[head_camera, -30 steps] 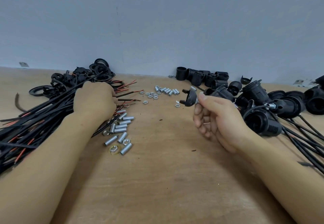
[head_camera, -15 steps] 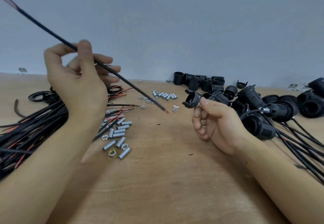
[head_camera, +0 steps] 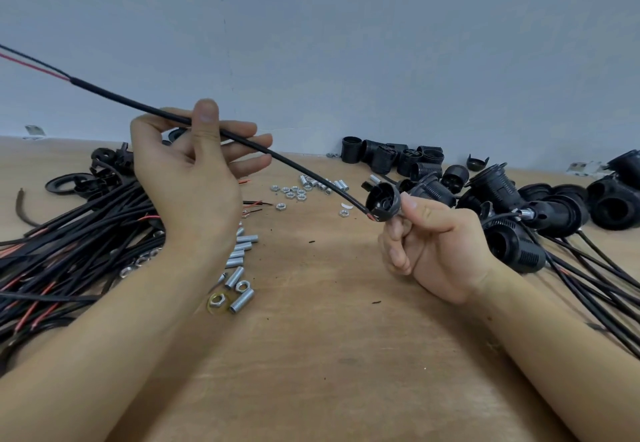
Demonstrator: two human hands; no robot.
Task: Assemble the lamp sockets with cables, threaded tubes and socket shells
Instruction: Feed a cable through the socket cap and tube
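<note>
Two bare hands work above a light brown wooden tabletop (head_camera: 329,355) set against a plain grey-blue wall (head_camera: 346,43).

The left hand (head_camera: 194,178) is raised, pinching one long black sheathed cable (head_camera: 138,104) between thumb and forefinger, while its other three fingers spread out loosely straight. The cable slants down to the right from the upper left edge, where its sheath ends and one red and one black inner wire show. Its lower tip touches the rim of a small black round plastic socket cap (head_camera: 383,202), held up with its open side toward the camera.

The right hand (head_camera: 440,247) grips that cap from behind with thumb and curled fingers.

On the left of the table lies a large heap of black cables (head_camera: 69,251), too many to count, with several red wire ends showing. Just beside it, near the left wrist, lie roughly eight short silver threaded metal tubes (head_camera: 235,277) and a few hex nuts. A second scatter of small silver nuts and tubes (head_camera: 304,188) lies farther back, centre.

Against the wall stands a cluster of about seven black ribbed socket shells (head_camera: 398,159). On the right lies a pile of black assembled sockets with trailing cables (head_camera: 540,220); their number cannot be told.
</note>
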